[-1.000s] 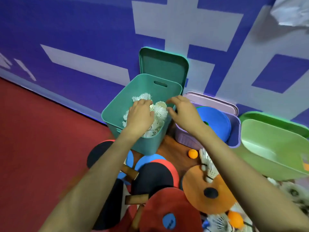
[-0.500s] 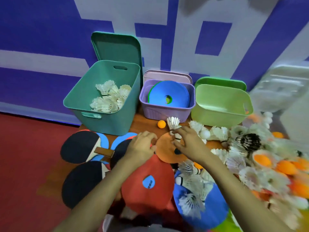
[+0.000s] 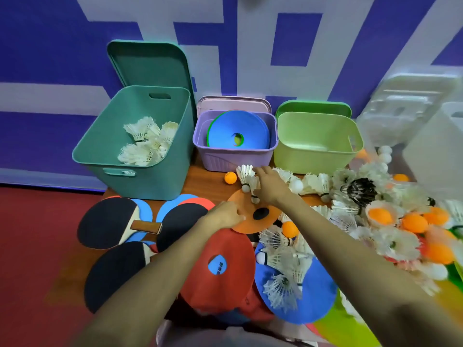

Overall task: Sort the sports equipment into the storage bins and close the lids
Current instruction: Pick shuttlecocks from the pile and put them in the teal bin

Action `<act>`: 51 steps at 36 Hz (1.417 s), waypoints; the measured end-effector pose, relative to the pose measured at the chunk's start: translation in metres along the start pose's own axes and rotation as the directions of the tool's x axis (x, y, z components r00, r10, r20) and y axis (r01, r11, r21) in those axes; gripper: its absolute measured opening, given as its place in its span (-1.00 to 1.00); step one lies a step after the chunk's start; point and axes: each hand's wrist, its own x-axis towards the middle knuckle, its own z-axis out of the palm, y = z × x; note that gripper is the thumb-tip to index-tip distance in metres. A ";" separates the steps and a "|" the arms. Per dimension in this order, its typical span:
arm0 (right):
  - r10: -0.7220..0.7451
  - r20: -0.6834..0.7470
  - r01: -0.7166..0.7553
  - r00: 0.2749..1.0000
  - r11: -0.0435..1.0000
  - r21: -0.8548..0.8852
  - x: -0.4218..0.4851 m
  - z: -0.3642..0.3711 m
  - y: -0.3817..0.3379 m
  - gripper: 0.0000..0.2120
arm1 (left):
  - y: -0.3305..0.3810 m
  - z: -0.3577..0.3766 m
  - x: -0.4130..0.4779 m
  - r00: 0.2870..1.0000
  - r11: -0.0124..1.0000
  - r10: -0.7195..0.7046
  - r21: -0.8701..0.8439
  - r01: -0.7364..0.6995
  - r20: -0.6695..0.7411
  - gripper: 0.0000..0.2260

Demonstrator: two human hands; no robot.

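Head view, bench scene. The left hand [image 3: 225,217] is pinching the near-left rim of an orange disc [image 3: 253,225] that is lying flat on the wooden bench [image 3: 205,182], its grip closed on that rim. The right hand [image 3: 269,187] is reaching over the far edge of the same disc and touching two upright shuttlecocks [image 3: 245,175] standing there. Whether its grip is closing on one cannot be told, since the back of the hand is hiding the fingers' underside. An orange ball [image 3: 230,177] is lying just left of these shuttlecocks. Three bins are standing uncovered along the wall behind:
- a teal bin [image 3: 140,182] is holding a cluster of white shuttlecocks [image 3: 145,144], with its lid [image 3: 150,66] leaning upright behind it
- a lilac bin [image 3: 233,160] is holding a blue disc [image 3: 240,126]
- a light green bin [image 3: 313,159] is standing on the right

Table-tennis paddles [image 3: 105,226] are lying overlapped at the left front, and a loose heap of shuttlecocks and orange balls [image 3: 390,221] is spreading across the right
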 end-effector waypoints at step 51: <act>-0.118 -0.600 0.263 0.791 0.951 0.160 -0.020 -0.079 0.019 -0.90 | 0.057 -0.094 -0.001 0.524 0.964 0.188 0.054 -0.262 -0.831 -0.91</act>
